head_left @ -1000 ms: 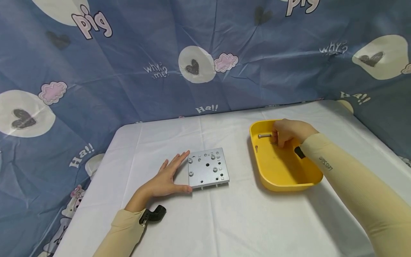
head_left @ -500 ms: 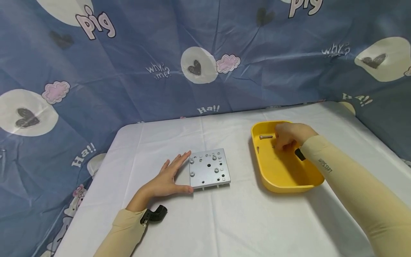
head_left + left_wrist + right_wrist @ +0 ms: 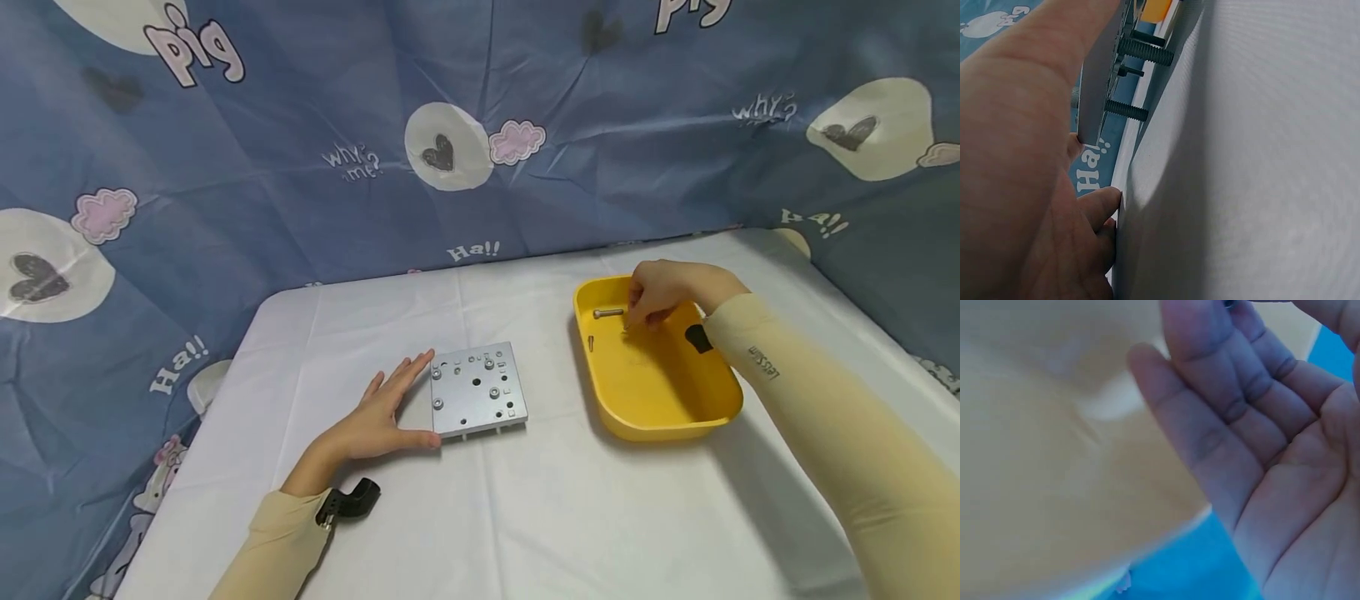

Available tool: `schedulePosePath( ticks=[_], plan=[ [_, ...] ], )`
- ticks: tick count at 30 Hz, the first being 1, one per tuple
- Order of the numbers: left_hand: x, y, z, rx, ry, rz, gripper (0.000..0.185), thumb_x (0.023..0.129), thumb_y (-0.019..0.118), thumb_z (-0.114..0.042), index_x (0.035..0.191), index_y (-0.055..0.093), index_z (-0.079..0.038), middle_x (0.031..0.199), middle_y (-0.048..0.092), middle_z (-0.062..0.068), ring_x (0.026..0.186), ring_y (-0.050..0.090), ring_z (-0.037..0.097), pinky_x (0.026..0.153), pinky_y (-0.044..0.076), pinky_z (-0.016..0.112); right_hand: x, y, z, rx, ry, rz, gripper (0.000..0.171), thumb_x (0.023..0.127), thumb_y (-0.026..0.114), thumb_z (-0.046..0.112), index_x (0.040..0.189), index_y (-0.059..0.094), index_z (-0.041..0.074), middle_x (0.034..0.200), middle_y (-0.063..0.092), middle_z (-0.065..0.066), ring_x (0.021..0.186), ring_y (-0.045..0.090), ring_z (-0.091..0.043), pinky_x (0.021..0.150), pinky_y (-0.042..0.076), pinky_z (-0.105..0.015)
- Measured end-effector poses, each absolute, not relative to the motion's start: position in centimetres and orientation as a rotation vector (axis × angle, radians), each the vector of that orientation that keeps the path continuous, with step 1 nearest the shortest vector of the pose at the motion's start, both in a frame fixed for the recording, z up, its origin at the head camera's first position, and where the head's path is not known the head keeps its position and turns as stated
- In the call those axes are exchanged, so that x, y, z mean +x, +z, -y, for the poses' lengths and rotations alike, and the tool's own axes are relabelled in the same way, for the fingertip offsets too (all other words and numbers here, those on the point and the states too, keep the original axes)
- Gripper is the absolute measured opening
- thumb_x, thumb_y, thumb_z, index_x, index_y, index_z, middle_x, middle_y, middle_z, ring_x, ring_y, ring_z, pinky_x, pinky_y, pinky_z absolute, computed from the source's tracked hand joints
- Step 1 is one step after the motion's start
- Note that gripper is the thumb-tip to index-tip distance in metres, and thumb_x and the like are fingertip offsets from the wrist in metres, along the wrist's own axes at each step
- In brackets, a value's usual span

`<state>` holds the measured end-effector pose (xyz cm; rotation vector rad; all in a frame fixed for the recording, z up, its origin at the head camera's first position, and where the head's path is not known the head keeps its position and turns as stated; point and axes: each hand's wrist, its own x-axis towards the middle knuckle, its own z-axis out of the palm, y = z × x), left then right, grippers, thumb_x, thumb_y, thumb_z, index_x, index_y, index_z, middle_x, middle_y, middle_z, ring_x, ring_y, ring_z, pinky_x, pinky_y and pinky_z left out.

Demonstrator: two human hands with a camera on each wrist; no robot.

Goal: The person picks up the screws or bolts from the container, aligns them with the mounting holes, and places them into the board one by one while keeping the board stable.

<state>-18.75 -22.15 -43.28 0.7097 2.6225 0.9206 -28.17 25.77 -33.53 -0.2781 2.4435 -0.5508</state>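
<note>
My left hand [image 3: 375,431] lies at the left side of a square silver metal plate [image 3: 477,406], fingers spread, thumb at its near corner and index fingertip at its far corner. Screw heads stand on top of the plate. In the left wrist view, threaded screws [image 3: 1146,51] stick out of its underside. Over the far end of a yellow tray [image 3: 637,400], my right hand [image 3: 660,292] pinches a small screw, mostly hidden by the fingers. A bit of dark metal [image 3: 1229,303] shows between the fingertips in the right wrist view.
Inside the tray lie a longer socket-head screw [image 3: 608,313] and a shorter screw [image 3: 591,343], both along its left side. A white cloth [image 3: 420,533] covers the table. Behind hangs a blue printed curtain [image 3: 300,208].
My right hand has risen slightly from the tray floor, its fingertips shifting left toward the longer screw. My left hand keeps its place at the plate. The head view has shifted a little.
</note>
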Motion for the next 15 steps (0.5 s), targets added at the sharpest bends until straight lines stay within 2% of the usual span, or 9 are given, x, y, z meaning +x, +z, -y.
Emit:
schedulePosePath(
  ticks=[7,15],
  plan=[
    [-18.5,-43.3,22.2,0.722,0.942,-2.62,0.125,0.079,0.094,-0.05,0.174,0.015,-0.032,0.181,0.018,0.013,0.169,0.006,0.041,0.134,-0.008,0.067,-28.9,-32.0,-25.6,-0.375,-0.602,-2.488,0.012,0.091,0.081,0.011,0.095,0.075,0.001,0.082,0.072,0.0,0.073,0.064,-0.009,0.072,0.057,-0.023],
    [-18.5,-43.1,22.1,0.724,0.94,-2.624,0.125,0.079,0.094,-0.05,0.174,0.015,-0.031,0.181,0.017,0.014,0.169,0.006,0.042,0.133,-0.009,0.067,-29.3,-30.8,-24.7,-0.437,-0.638,-2.518,0.012,0.094,0.081,0.01,0.099,0.077,0.0,0.086,0.077,-0.002,0.077,0.07,-0.01,0.079,0.064,-0.026]
  ],
)
